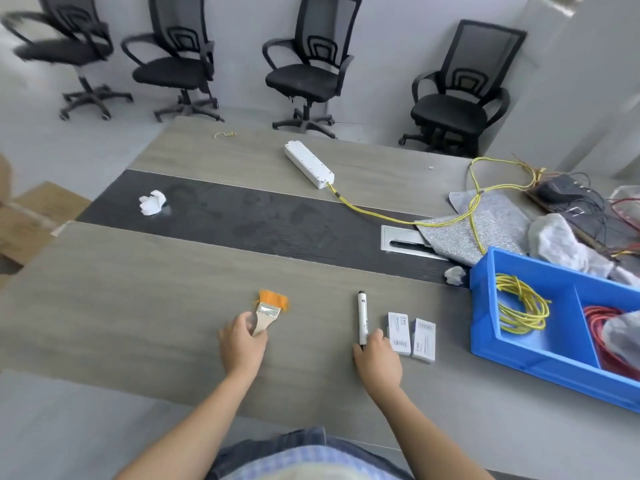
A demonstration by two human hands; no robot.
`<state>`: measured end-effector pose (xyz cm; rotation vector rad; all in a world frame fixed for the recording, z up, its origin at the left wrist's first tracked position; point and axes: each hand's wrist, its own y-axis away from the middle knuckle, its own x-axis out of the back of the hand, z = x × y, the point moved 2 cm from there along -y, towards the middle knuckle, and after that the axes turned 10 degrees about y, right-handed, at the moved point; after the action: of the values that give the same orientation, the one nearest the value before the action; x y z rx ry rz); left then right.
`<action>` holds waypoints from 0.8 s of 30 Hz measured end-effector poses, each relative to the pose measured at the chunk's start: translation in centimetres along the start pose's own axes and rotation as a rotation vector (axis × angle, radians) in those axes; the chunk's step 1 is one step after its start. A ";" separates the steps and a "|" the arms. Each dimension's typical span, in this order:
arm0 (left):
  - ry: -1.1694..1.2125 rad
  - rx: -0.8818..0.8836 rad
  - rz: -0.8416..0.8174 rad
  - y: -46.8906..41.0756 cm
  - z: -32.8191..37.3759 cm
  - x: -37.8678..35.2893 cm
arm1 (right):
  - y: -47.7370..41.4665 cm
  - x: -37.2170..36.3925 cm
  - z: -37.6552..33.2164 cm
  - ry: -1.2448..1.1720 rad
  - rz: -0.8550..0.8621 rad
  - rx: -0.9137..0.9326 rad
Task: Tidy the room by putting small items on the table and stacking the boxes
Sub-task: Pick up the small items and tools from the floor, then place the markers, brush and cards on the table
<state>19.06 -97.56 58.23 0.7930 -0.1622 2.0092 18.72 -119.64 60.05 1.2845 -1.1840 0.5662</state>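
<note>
Person stands at the near edge of the counter (138, 306), both forearms reaching toward 12 o'clock. Left hand (242, 344): grip clamped on the wooden handle of a flat brush (268, 311), fingers curled round it; the orange bristles point to about 1 o'clock and lie on or just above the surface, cannot tell which. Right hand (377, 362): grip closed on the near end of a white marker (362, 318), thumb on one side and fingers on the other; the marker lies on the counter, black cap toward 12 o'clock. Just at 3 o'clock of the marker, two small white boxes (399, 334) lie flat side by side, nearly touching each other. Further toward 3 o'clock stands a blue bin (481, 306) with a divider: a yellow wire coil (521, 308) in its left compartment, red wire (609, 341) in the right. At 12 o'clock, across the dark centre strip, a long white unit (309, 164) with a yellow lead running to 4 o'clock over a grey foam sheet (485, 230). Crumpled tissue (152, 202) on the strip at 10 o'clock. Cardboard boxes (31, 220) on the floor at 9 o'clock, off the counter. Four black office chairs (304, 71) along the far wall.
</note>
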 end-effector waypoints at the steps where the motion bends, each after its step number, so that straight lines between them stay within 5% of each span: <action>1: 0.020 0.013 0.011 0.2 -0.1 0.1 | 0.1 0.2 0.2 -0.005 0.000 0.007; 7: 0.228 0.103 0.167 2.5 -1.7 2.0 | 1.9 1.8 -1.1 0.072 0.145 0.246; 13: 0.323 0.230 0.358 9.3 -3.9 6.4 | 6.6 -2.1 -3.3 -0.203 0.135 0.686; 20: 0.297 0.505 0.539 17.2 -10.5 10.9 | 11.6 -7.0 -3.9 -0.130 -0.168 0.953; 24: 0.350 0.528 0.464 17.9 -11.5 11.4 | 13.3 -8.1 -4.5 0.051 -0.278 0.995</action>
<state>-4.81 -94.43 59.50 0.7499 0.4431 2.6485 5.83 -109.80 59.06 2.2049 -0.6346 1.0288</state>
